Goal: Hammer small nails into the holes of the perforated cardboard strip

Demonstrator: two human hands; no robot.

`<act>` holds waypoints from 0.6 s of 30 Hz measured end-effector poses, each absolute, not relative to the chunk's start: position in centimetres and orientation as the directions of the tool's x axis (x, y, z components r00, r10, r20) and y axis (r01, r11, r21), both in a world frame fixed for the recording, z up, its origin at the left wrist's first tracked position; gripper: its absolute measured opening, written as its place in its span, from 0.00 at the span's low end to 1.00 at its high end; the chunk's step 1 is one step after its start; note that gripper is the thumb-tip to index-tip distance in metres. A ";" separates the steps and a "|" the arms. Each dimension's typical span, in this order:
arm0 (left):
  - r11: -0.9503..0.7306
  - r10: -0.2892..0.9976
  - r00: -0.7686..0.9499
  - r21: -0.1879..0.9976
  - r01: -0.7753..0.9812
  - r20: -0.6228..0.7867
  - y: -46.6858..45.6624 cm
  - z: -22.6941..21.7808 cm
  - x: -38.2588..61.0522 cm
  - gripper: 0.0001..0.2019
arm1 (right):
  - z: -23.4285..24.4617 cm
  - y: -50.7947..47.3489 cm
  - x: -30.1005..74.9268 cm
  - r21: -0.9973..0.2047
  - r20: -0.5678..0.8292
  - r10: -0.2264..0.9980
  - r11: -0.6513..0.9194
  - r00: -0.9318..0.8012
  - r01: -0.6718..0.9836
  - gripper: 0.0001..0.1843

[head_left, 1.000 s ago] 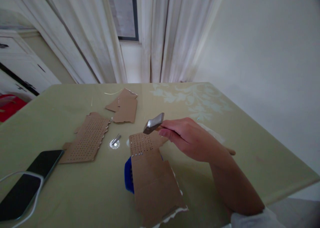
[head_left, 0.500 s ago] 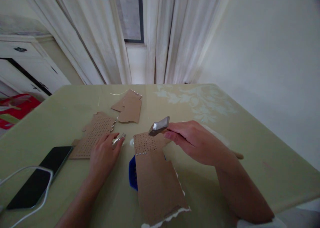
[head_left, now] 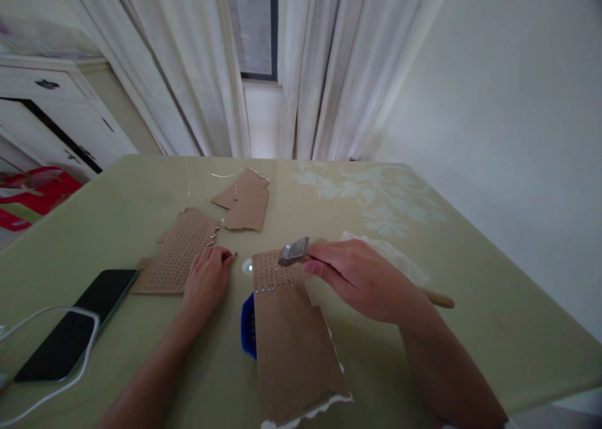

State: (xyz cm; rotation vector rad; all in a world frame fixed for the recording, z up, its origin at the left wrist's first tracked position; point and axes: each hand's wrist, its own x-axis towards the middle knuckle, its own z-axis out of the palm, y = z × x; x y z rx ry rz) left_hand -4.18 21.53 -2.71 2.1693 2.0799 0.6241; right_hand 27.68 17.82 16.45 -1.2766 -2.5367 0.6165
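My right hand [head_left: 357, 275] grips a hammer [head_left: 294, 251] close to its metal head, and the wooden handle comes out beyond the wrist. The head hangs over the holed end of a cardboard piece [head_left: 294, 347]. Several small round metal heads [head_left: 264, 290] sit in one row of its holes. Under this cardboard, a blue container [head_left: 249, 325] shows at the left side. My left hand [head_left: 209, 275] is left of it, thumb and fingers pinched on small metal nails, of which one dark tip [head_left: 235, 254] shows. It rests by a second holed cardboard piece [head_left: 176, 253].
Several metal bits [head_left: 215, 233] lie along the second cardboard's right edge. Cardboard scraps [head_left: 247, 206] lie farther back. A phone [head_left: 78, 328] with a white cable [head_left: 89, 354] is at left. Clear plastic [head_left: 392, 256] lies behind my right hand.
My left fingers have closed more around the nails, so less metal shows. The hammer head has come down and slightly left over the holes. The view has shifted a little.
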 end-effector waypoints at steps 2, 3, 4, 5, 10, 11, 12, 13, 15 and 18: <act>-0.087 0.970 0.005 0.328 0.941 0.245 21.4 -2.8 -4.1 0.11 | 16.5 17.8 27.7 -0.476 0.019 0.804 0.530 -0.595 0.701 0.14; -0.089 0.969 0.005 0.328 0.941 0.248 21.4 -2.8 -4.1 0.11 | 16.5 17.8 27.7 -0.482 0.023 0.804 0.530 -0.595 0.698 0.14; -0.090 0.968 0.005 0.327 0.941 0.252 21.4 -2.8 -4.1 0.11 | 16.5 17.8 27.8 -0.487 0.029 0.803 0.531 -0.595 0.693 0.14; -0.090 0.967 0.004 0.326 0.941 0.254 21.3 -2.8 -4.0 0.12 | 16.5 17.7 27.8 -0.490 0.035 0.802 0.534 -0.596 0.689 0.14; -0.075 0.966 -0.014 0.332 0.940 0.257 21.6 -2.9 -3.9 0.13 | 16.5 17.7 28.1 -0.501 0.033 0.804 0.527 -0.593 0.686 0.15; -0.072 0.966 -0.018 0.336 0.939 0.257 21.6 -2.9 -3.8 0.14 | 16.5 17.7 28.1 -0.500 0.033 0.806 0.525 -0.590 0.689 0.15; -0.072 0.966 -0.020 0.341 0.937 0.258 21.7 -2.8 -3.8 0.15 | 16.6 17.7 28.2 -0.496 0.034 0.808 0.524 -0.588 0.692 0.15; -0.075 0.966 -0.019 0.347 0.935 0.259 21.7 -2.8 -3.8 0.16 | 16.6 17.7 28.2 -0.490 0.038 0.810 0.526 -0.585 0.696 0.16; -0.082 0.966 -0.017 0.364 0.928 0.259 21.7 -2.6 -3.9 0.18 | 16.6 17.7 28.3 -0.474 0.046 0.813 0.530 -0.581 0.703 0.17; -0.086 0.964 -0.023 0.394 0.915 0.264 21.6 -2.4 -3.8 0.18 | 16.4 17.7 28.3 -0.454 0.057 0.810 0.541 -0.584 0.707 0.17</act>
